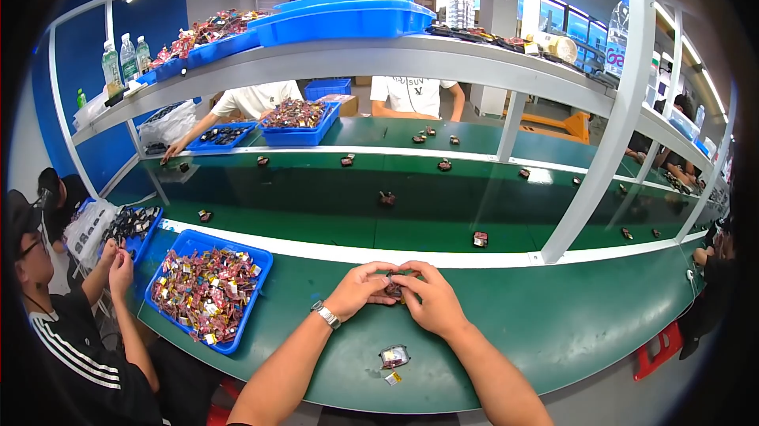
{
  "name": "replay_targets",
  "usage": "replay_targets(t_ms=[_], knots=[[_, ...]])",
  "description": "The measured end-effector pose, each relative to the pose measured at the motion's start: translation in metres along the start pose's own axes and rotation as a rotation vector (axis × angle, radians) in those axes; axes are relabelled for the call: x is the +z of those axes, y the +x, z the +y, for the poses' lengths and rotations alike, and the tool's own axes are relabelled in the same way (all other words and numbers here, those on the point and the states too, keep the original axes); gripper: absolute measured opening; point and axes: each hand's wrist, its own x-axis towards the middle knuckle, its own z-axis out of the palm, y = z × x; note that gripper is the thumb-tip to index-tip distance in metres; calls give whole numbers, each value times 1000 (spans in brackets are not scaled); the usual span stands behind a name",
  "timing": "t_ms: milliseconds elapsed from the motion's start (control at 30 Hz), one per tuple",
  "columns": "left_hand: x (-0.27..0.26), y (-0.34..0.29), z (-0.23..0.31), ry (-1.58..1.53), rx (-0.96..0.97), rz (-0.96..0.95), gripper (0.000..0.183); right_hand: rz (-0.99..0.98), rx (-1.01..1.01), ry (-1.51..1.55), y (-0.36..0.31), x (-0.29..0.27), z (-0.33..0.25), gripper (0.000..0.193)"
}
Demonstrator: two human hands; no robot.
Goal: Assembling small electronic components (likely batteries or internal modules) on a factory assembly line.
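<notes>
My left hand (pixel 360 288) and my right hand (pixel 431 299) meet over the green bench, both pinching one small dark part (pixel 393 288) between their fingertips. Most of that part is hidden by my fingers. A silver watch (pixel 326 314) sits on my left wrist. Nearer to me on the bench lie a small part in a clear wrapper (pixel 394 356) and a tiny yellow piece (pixel 392 378).
A blue tray (pixel 261 280) of several colourful small parts stands left of my hands. A green conveyor (pixel 332 205) beyond the white strip carries scattered small parts. A person (pixel 71 331) in black sits at my left; others work across the belt. Blue bins and bottles fill the shelf (pixel 379 54).
</notes>
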Motion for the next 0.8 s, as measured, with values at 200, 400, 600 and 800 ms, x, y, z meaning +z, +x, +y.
replay_targets(t_ms=[200, 400, 600, 800], knots=[[4, 2, -1, 12, 15, 34, 32, -46, 28, -182, 3, -4, 1, 26], [5, 2, -2, 61, 37, 9, 33, -51, 4, -223, 5, -5, 4, 19], [4, 1, 2, 47, 41, -82, 38, -1, 86, -101, 2, -2, 10, 9], [4, -2, 1, 80, 78, -123, 38, -11, 132, -47, 2, 2, 10, 9]])
